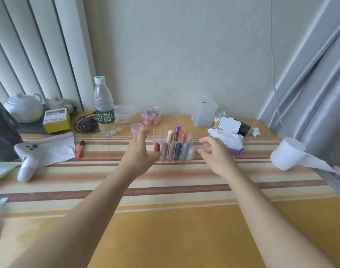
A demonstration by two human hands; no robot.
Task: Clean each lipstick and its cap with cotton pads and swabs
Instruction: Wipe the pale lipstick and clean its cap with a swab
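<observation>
A clear acrylic organizer (192, 157) stands mid-table with several lipsticks (174, 150) upright in its compartments. My left hand (139, 151) reaches to its left side, fingers straight, at or against its left wall. My right hand (213, 153) hovers at its right side with fingers spread and loosely bent, holding nothing. One loose orange lipstick (80, 149) lies flat on the striped mat to the left. A jar of cotton swabs (219, 118) and a wipes pack (228, 141) sit behind right.
A water bottle (104, 107), pink cup (136, 129), a jar of coloured bits (150, 117) and a frosted container (203, 113) line the back. A tissue roll (287, 153) lies at right, a white controller (28, 157) and crumpled paper at left. The near table is bare wood.
</observation>
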